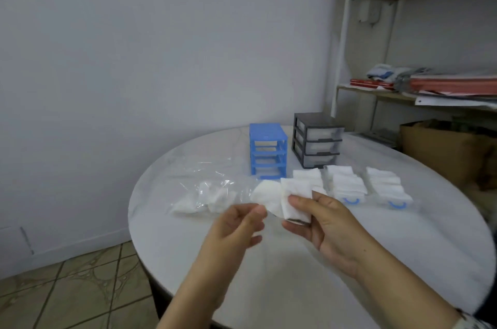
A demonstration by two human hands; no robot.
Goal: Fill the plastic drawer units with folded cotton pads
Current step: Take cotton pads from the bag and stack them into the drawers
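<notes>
step: folding, judged | left hand [239, 224] fingers pinch round white cotton pad [265, 195], lower centre | right hand [317, 217] fingers grip folded white pads [295, 198] | next: crease, add to stack | pulled-out clear drawers [349, 186] heaped with pads, mid-right on white round table [376, 261] | empty blue plastic frame [266, 151], grey unit [316, 139] behind

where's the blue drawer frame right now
In the head view, the blue drawer frame stands at the table's far side, just left of the grey drawer unit, behind the plastic bag.
</notes>
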